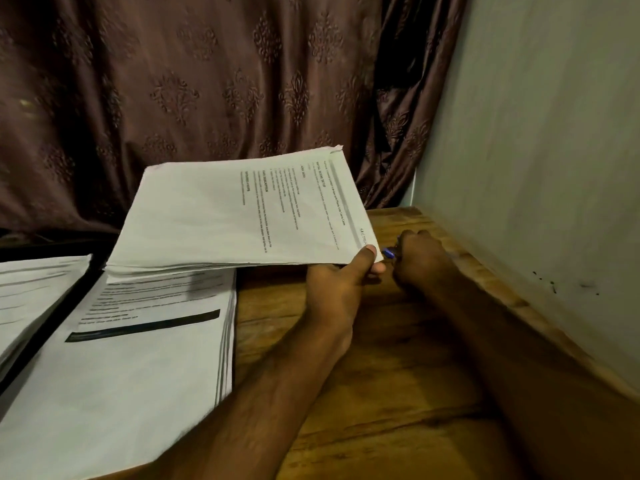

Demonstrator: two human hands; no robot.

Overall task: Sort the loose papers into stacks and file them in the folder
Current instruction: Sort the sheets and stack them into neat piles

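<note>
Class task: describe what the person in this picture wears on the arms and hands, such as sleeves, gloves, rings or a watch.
Both forearms are bare as far as the frame shows; no sleeve reaches into view. The left hand and right hand wear no gloves, and no watch, bracelet or ring is visible. The dim light and curled fingers could hide a ring.

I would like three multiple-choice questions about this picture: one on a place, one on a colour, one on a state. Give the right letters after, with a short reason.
1. Where does the lower stack of papers lie?
A. on the table, below the lifted sheaf
B. against the wall
C. on the curtain

2. What colour is the small object at the right hand?
A. red
B. blue
C. green

3. How does the left hand hold the lifted sheaf of papers?
A. flat palm underneath
B. pinching its near corner
C. not touching

Key: 1 A, it rests on the wooden table; 2 B, its tip shows blue; 3 B, the thumb presses on the corner.
</note>
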